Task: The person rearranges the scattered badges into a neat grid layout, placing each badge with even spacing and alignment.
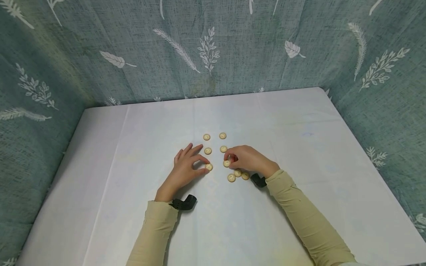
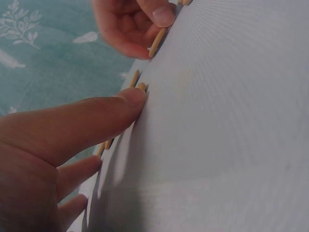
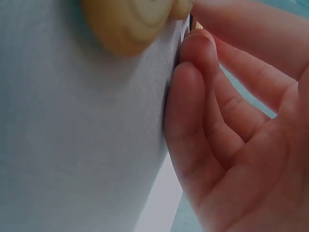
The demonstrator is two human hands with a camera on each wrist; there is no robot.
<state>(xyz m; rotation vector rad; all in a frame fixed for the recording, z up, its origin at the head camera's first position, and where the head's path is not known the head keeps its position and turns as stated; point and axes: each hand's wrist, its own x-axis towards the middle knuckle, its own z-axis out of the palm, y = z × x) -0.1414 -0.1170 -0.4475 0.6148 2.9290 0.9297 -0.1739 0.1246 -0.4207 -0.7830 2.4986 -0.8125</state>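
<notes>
We are seeing plain khaki sleeves (image 1: pixel 301 208) and black wrist pieces (image 1: pixel 185 203).
We are noticing fine creases running across the long cloth, its cuffs ending at the wrists; beside the bare left hand (image 1: pixel 182 173) we are making out a smooth, bent block, and near the bare right hand (image 1: pixel 250 159) a similarly dark one.

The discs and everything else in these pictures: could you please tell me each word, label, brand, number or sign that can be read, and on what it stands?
No text can be read with certainty.
Discs: small dark marks on their faces, too small to read.
Near disc in the right wrist view: too blurred to read.
Curtain: white leaf prints, no lettering visible.
</notes>
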